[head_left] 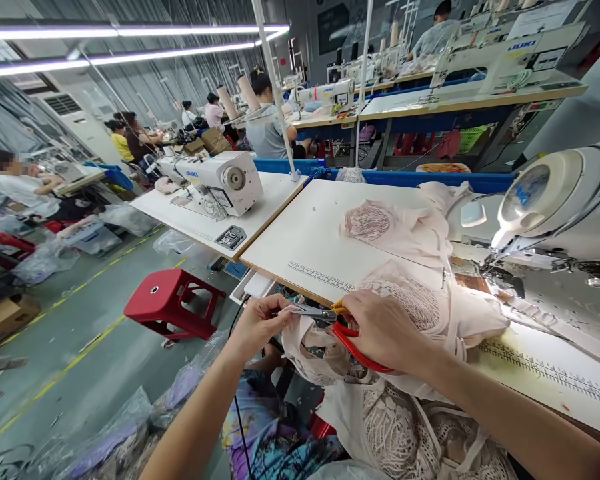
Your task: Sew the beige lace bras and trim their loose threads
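Note:
My right hand (pixel 385 330) is closed around red-handled scissors (pixel 347 337), whose blades point left toward my left hand (pixel 260 323). My left hand pinches the edge of a pale pink lace garment (pixel 320 350) at the front edge of the white sewing table (pixel 310 233). More pink lace pieces (pixel 410 230) lie piled on the table and hang over my lap. The sewing machine (pixel 560 207) stands at the right, its lamp lighting the fabric under it.
A red plastic stool (pixel 170 303) stands on the floor to the left. Another table with a white Juki machine (pixel 215 180) lies beyond it. Plastic bags of fabric (pixel 120 427) lie on the floor. Other people sit at machines in the background.

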{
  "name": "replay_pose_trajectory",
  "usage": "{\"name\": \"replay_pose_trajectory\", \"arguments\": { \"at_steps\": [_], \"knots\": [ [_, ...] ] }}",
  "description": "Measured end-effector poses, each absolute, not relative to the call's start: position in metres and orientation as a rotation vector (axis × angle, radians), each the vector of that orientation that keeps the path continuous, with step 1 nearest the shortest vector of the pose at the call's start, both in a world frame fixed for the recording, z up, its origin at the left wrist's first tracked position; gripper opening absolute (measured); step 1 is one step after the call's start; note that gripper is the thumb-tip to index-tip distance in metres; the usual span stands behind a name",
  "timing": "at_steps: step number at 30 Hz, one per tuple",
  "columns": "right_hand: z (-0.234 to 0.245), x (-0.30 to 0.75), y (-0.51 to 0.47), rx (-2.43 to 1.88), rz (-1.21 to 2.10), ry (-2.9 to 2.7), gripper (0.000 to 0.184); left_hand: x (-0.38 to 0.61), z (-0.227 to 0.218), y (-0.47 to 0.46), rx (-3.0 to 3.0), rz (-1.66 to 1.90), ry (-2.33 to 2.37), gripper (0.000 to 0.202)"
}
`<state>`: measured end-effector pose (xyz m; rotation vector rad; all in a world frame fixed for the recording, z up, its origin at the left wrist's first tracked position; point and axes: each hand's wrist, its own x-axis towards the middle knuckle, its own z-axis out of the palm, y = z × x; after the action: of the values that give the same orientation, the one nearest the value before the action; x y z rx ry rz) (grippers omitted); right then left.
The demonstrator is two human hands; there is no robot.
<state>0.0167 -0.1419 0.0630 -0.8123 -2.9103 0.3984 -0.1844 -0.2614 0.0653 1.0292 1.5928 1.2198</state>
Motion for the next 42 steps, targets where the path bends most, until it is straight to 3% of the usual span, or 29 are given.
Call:
{"name": "replay_pose_trajectory", "arguments": {
  "at_steps": [20, 24, 26, 30, 36, 42],
  "knots": [
    [0.070, 0.021, -0.150, -0.828, 0.336, -2.907, 0.025, -0.178, 0.054, -0.268, 0.797, 1.342, 1.469, 0.045],
    [0.061, 0.025, -0.148, -0.819, 0.327, -2.888, 0.017, -0.176, 0.054, -0.269, 0.800, 1.354, 1.453, 0.043],
    [0.056, 0.026, -0.148, -0.826, 0.411, -2.864, 0.016, -0.175, 0.055, -0.268, 0.802, 1.354, 1.445, 0.042],
    [0.053, 0.026, -0.143, -0.875, 0.772, -2.767, 0.034, -0.172, 0.059, -0.269, 0.852, 1.333, 1.517, 0.042],
    [0.057, 0.008, -0.103, -0.835, 0.895, -2.566, 0.032, -0.195, 0.096, -0.253, 1.173, 1.297, 1.716, 0.041],
    [0.030, -0.004, -0.068, -0.664, 1.021, -2.539, 0.022, -0.256, 0.171, -0.160, 1.779, 1.481, 2.223, 0.022]
  ]
}}
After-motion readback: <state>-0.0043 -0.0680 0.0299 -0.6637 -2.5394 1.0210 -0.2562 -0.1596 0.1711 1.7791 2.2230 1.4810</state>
